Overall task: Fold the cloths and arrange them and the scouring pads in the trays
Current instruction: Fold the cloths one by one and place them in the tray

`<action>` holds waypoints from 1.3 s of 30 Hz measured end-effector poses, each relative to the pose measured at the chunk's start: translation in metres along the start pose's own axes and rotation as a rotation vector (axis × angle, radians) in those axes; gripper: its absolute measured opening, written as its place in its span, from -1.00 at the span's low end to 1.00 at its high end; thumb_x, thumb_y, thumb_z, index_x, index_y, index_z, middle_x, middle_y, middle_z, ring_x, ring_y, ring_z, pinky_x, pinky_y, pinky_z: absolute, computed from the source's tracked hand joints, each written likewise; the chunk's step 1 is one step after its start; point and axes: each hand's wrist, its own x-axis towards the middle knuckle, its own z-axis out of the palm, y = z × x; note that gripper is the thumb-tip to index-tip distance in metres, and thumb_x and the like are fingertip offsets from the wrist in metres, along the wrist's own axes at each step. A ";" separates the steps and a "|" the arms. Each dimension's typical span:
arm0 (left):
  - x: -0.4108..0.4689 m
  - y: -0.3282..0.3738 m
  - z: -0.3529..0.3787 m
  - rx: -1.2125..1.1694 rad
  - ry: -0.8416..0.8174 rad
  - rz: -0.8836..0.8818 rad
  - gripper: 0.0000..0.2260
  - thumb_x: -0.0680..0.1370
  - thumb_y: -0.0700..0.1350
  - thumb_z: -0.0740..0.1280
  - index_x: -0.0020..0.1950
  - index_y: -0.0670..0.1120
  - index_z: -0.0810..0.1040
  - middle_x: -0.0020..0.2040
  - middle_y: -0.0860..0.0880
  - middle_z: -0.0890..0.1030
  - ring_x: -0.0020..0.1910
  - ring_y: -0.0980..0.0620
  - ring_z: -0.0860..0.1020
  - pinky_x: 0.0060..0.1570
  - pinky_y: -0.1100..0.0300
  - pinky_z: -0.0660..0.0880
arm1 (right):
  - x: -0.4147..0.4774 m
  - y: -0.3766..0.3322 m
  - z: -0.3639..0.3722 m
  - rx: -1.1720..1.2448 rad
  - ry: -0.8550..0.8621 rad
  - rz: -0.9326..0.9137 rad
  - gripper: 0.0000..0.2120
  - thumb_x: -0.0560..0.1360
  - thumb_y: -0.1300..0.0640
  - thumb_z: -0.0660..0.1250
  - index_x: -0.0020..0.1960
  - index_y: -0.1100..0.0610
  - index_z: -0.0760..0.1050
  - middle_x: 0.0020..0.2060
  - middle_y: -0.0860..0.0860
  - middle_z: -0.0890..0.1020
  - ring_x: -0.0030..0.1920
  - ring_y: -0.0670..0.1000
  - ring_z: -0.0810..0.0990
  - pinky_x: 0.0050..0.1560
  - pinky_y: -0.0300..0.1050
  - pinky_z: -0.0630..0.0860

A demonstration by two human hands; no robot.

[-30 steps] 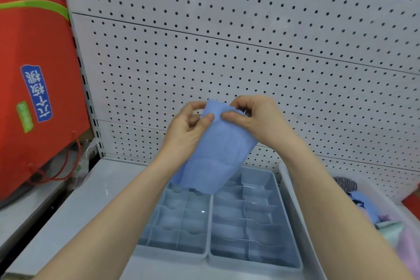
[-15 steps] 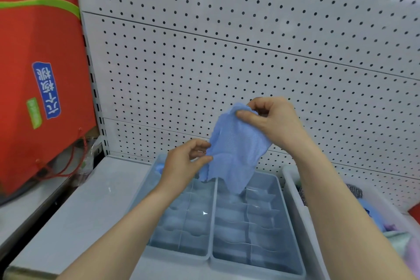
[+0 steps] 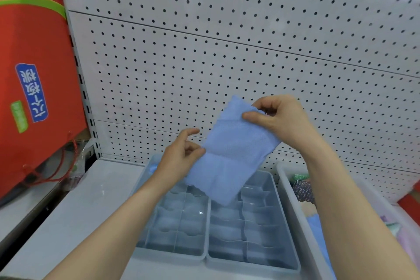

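A light blue cloth (image 3: 229,154) hangs slanted in the air above two grey divided trays (image 3: 205,254). My right hand (image 3: 278,118) pinches its upper corner between thumb and fingers. My left hand (image 3: 179,157) holds the cloth's left edge about halfway down, index finger raised. The tray compartments that show hold nothing, apart from a bit of blue (image 3: 153,167) at the left tray's far corner. A dark sparkly scouring pad (image 3: 303,191) lies in the white bin on the right.
A white bin (image 3: 288,191) to the right of the trays holds more cloths, blue and pastel. A white pegboard wall (image 3: 227,52) rises behind the shelf. A red paper bag (image 3: 38,79) with cord handles stands at the left.
My left hand let go of the cloth's top, dropped to its left edge and took hold there. The cloth now hangs longer and flatter from my right hand.
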 end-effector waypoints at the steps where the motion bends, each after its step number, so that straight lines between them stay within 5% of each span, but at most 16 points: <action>1: -0.001 0.003 0.001 -0.031 -0.082 -0.009 -0.53 0.53 -0.07 0.43 0.40 0.09 0.37 -0.02 0.11 0.66 0.07 0.16 0.60 0.16 0.12 0.53 | -0.001 -0.003 0.002 -0.006 -0.033 -0.012 -0.86 0.43 0.04 0.49 -0.27 0.06 0.62 -0.41 -0.02 0.56 -0.36 -0.07 0.41 -0.31 -0.23 0.34; 5: 0.005 0.027 0.009 -0.161 -0.220 -0.030 -0.29 0.38 0.06 0.55 0.46 0.13 0.33 0.21 0.17 0.60 0.25 0.27 0.51 0.27 0.27 0.40 | -0.005 -0.012 0.010 0.001 -0.207 -0.035 -0.89 0.43 0.08 0.50 -0.24 0.08 0.65 -0.29 0.08 0.63 -0.31 -0.09 0.47 -0.26 -0.19 0.39; 10: 0.011 0.059 0.011 -0.304 -0.035 -0.014 -0.78 0.42 -0.09 0.54 0.03 -0.09 0.65 -0.06 -0.06 0.70 -0.09 0.09 0.65 -0.06 0.23 0.58 | -0.004 -0.011 0.014 -0.041 -0.253 -0.063 -0.84 0.42 0.00 0.51 -0.20 0.09 0.67 -0.28 0.11 0.63 -0.31 -0.05 0.48 -0.28 -0.15 0.39; 14: 0.009 0.068 0.005 -0.384 0.029 0.000 -0.84 0.50 -0.21 0.45 0.06 -0.14 0.61 -0.12 0.02 0.69 -0.19 0.12 0.64 -0.20 0.27 0.57 | -0.005 -0.001 0.004 -0.068 -0.268 0.003 -0.82 0.39 0.02 0.53 -0.23 0.12 0.63 -0.35 0.17 0.52 -0.37 -0.05 0.39 -0.33 -0.16 0.34; 22: 0.011 0.078 -0.003 -0.390 0.194 0.083 -0.91 0.49 -0.18 0.46 -0.06 -0.16 0.60 -0.17 -0.04 0.62 -0.20 0.07 0.54 -0.13 0.18 0.53 | -0.008 0.004 0.009 0.384 0.045 0.108 -0.80 0.43 0.08 0.51 -0.24 0.18 0.58 -0.41 0.03 0.51 -0.34 0.01 0.39 -0.28 -0.10 0.35; 25: 0.014 0.077 -0.001 -0.293 0.262 0.105 -0.92 0.48 -0.12 0.48 -0.10 -0.09 0.62 -0.22 -0.02 0.62 -0.26 0.07 0.51 -0.13 0.11 0.51 | -0.006 0.002 0.018 0.404 0.184 0.132 -0.82 0.42 0.09 0.51 -0.24 0.17 0.58 -0.48 -0.02 0.48 -0.46 -0.06 0.37 -0.39 -0.24 0.33; 28: 0.011 0.083 0.005 -0.140 0.298 0.154 -0.90 0.47 -0.09 0.47 -0.16 0.00 0.57 -0.38 0.10 0.54 -0.40 0.12 0.43 -0.29 0.27 0.41 | -0.004 -0.002 0.030 0.361 0.249 0.098 -0.82 0.42 0.10 0.50 -0.25 0.16 0.57 -0.48 -0.01 0.49 -0.47 -0.07 0.39 -0.44 -0.28 0.35; 30: 0.007 0.091 0.010 -0.085 0.291 0.193 -0.89 0.47 -0.07 0.46 -0.17 0.02 0.54 -0.42 0.08 0.51 -0.43 0.14 0.40 -0.36 0.32 0.38 | -0.002 -0.009 0.036 0.345 0.244 0.058 -0.81 0.44 0.07 0.48 -0.23 0.17 0.58 -0.44 -0.01 0.52 -0.43 -0.06 0.41 -0.42 -0.23 0.37; 34: 0.005 0.105 0.015 -0.042 0.277 0.240 -0.91 0.50 -0.02 0.44 -0.14 0.03 0.56 -0.24 -0.05 0.65 -0.29 -0.04 0.56 -0.24 0.12 0.53 | -0.001 -0.020 0.041 0.455 0.193 0.001 -0.80 0.51 0.09 0.42 -0.16 0.24 0.61 -0.31 0.16 0.64 -0.35 0.01 0.57 -0.36 -0.12 0.51; 39: 0.005 0.112 0.011 -0.134 0.262 0.197 -0.93 0.52 -0.03 0.43 -0.12 0.01 0.61 -0.23 0.05 0.69 -0.25 0.04 0.66 -0.20 0.23 0.58 | -0.002 -0.023 0.043 0.423 0.131 -0.055 -0.82 0.56 0.06 0.34 -0.10 0.11 0.66 -0.21 0.11 0.71 -0.11 0.22 0.67 0.01 0.23 0.59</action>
